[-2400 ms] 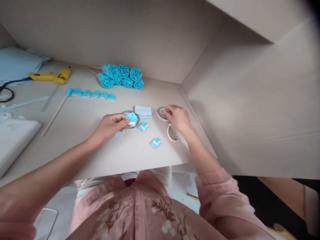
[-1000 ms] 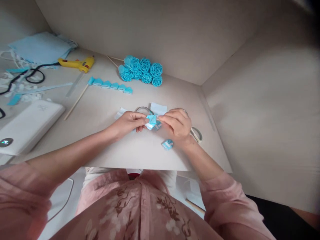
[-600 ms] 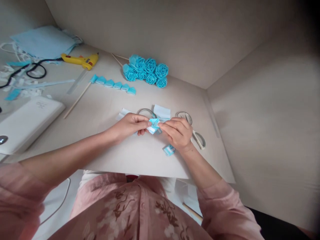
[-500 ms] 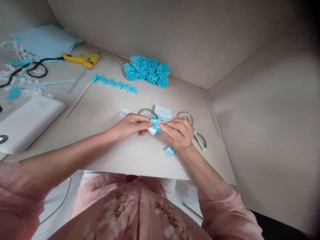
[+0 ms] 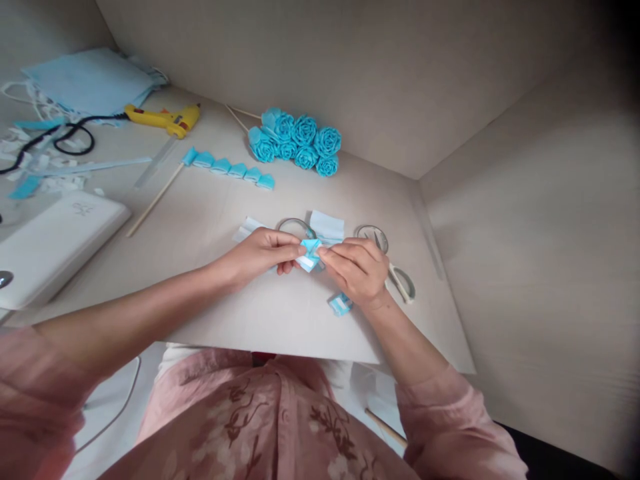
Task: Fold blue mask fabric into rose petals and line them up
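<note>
Between my two hands is a small folded piece of blue and white fabric [image 5: 310,252], held just above the table. My left hand [image 5: 270,252] pinches its left edge between thumb and fingers. On the opposite edge, my right hand [image 5: 357,267] grips it with thumb and fingertips. Behind the hands lie a pale blue fabric square [image 5: 327,225], a roll of tape [image 5: 296,225] and more pale pieces [image 5: 248,228]. Another small folded blue piece [image 5: 340,305] rests on the table below my right hand. A pair of scissors [image 5: 401,283] lies beside that hand, partly hidden by it.
Blue fabric roses [image 5: 295,143] on sticks lie at the back. A row of folded blue petals [image 5: 235,170] extends from a wooden stick [image 5: 156,200]. Leftward are a yellow glue gun [image 5: 165,120], stacked blue face masks [image 5: 93,80], scraps [image 5: 65,167] and a white power bank [image 5: 67,243].
Both hands keep their pinch on the folded fabric with hardly any movement. The whole view has shifted very slightly.
</note>
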